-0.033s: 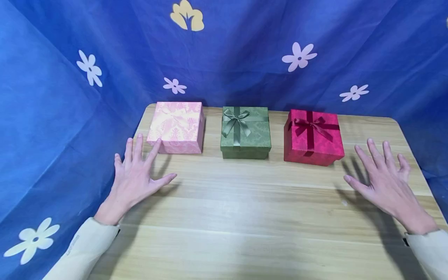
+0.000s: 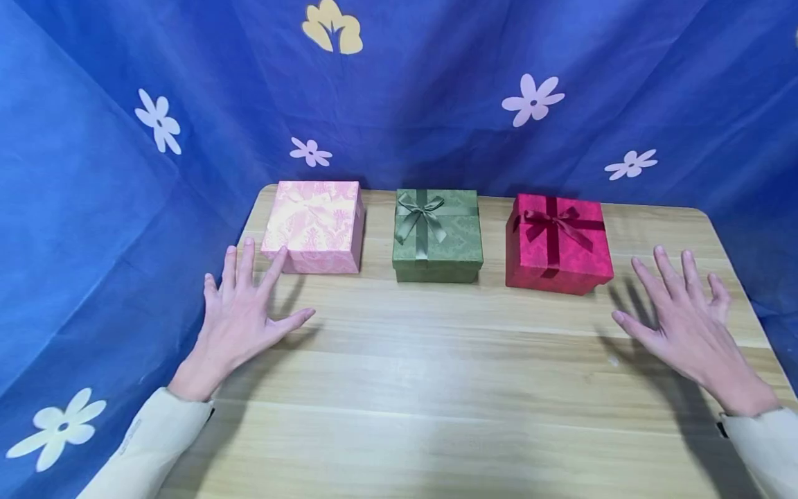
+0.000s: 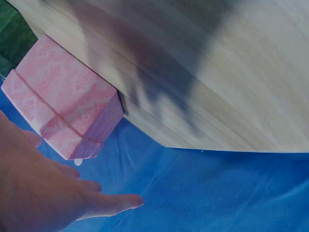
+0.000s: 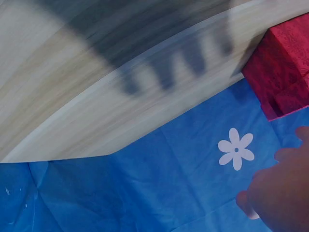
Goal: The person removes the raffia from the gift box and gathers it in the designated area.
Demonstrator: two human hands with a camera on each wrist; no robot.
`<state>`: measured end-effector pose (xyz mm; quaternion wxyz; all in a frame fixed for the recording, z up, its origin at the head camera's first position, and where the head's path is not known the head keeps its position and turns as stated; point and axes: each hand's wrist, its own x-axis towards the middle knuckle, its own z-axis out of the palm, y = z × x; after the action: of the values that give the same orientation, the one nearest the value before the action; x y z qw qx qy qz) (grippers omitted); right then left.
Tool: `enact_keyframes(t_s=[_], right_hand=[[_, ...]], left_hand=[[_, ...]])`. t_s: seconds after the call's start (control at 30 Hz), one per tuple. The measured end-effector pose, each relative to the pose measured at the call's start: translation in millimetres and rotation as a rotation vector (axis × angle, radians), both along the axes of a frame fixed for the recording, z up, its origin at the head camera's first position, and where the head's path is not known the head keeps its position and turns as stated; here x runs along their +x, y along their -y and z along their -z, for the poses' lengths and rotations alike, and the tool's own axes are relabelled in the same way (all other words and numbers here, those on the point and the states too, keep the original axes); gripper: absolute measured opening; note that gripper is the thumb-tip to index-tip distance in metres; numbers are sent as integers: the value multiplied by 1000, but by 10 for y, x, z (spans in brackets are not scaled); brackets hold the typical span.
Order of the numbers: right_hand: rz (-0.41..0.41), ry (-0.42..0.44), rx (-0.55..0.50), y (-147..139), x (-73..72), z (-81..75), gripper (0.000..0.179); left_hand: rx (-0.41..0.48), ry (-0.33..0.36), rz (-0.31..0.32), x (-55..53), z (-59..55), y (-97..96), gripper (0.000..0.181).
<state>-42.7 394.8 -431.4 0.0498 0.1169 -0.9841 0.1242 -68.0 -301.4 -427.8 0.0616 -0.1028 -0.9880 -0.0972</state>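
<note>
Three lidded gift boxes stand in a row along the far side of a wooden table. On the left is a pink patterned gift box with a pale bow. A green gift box with a green ribbon bow is in the middle, and a crimson gift box with a dark red bow is on the right. My left hand hovers with fingers spread, its index fingertip overlapping the pink box's near edge in the head view. My right hand hovers, fingers spread, to the right of the crimson box, apart from it. Neither holds anything.
A blue cloth with pale flower prints hangs behind the table and along both sides. In the left wrist view the pink box stands close to the table's edge. Both hands cast shadows on the wood.
</note>
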Motion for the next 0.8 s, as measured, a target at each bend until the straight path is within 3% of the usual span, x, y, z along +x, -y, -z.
enact_keyframes(t_s=[0.23, 0.43, 0.57, 0.8], right_hand=[[-32, -16, 10, 62, 13, -21, 96], [-19, -35, -29, 111, 56, -60, 97], [-39, -71, -73, 149, 36, -66, 95], [-77, -129, -165, 210, 15, -55, 93]], left_hand=[[-7, 23, -8, 30, 6, 11, 118], [27, -53, 26, 89, -78, -84, 114], [107, -92, 43, 159, -135, -201, 108], [309, -43, 97, 220, -237, -487, 100]])
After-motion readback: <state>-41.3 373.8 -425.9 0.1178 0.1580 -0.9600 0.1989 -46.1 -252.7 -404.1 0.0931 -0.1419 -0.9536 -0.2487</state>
